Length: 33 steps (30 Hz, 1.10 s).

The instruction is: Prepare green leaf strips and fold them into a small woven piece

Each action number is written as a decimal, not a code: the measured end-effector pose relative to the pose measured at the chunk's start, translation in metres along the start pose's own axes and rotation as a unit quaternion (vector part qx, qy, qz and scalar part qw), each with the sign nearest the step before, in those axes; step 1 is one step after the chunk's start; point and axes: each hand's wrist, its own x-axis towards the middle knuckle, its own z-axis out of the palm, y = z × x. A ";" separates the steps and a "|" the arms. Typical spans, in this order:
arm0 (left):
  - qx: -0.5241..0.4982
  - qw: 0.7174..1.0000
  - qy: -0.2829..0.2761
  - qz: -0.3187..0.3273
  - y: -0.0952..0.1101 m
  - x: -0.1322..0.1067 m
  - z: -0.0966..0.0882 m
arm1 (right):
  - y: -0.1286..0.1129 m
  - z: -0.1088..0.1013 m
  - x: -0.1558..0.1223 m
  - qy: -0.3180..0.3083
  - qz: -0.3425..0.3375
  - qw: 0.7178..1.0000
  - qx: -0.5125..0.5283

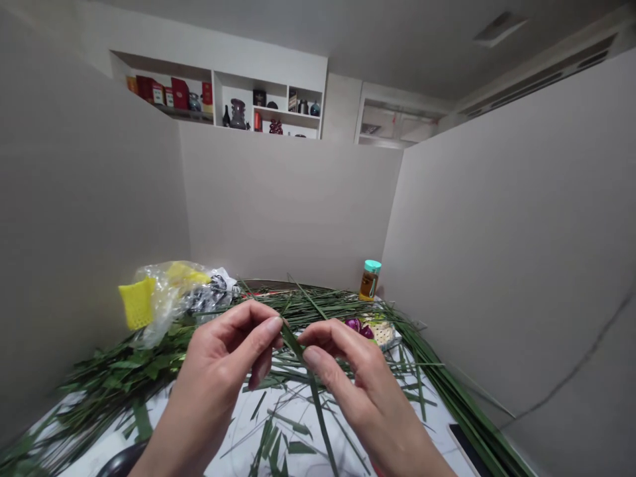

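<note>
Both my hands are raised over a white table (437,424) strewn with long green leaf strips. My left hand (226,358) pinches the upper end of one narrow green leaf strip (318,411) between thumb and forefinger. My right hand (355,374) pinches the same strip just to the right, fingertips nearly touching the left ones. The strip hangs down between my wrists toward the table.
A pile of green leaves (124,368) covers the table's left and back. A clear plastic bag with yellow mesh (159,295) lies at the back left, and a small teal-capped bottle (370,279) at the back right. Purple items (358,326) lie by a woven piece. Grey partition walls enclose the table.
</note>
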 end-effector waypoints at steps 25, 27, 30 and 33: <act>-0.022 0.999 0.050 0.005 -0.007 0.012 -0.020 | 0.000 -0.003 0.002 0.017 -0.056 0.993 -0.106; -0.048 0.997 0.056 -0.002 -0.005 0.012 -0.021 | -0.001 -0.007 0.000 0.019 -0.070 0.991 -0.113; -0.107 0.992 0.055 -0.030 0.000 0.014 -0.019 | -0.003 -0.009 -0.002 0.011 -0.083 0.989 -0.120; -0.160 0.984 0.056 -0.055 0.003 0.013 -0.019 | -0.004 -0.005 -0.004 -0.020 -0.069 0.989 -0.130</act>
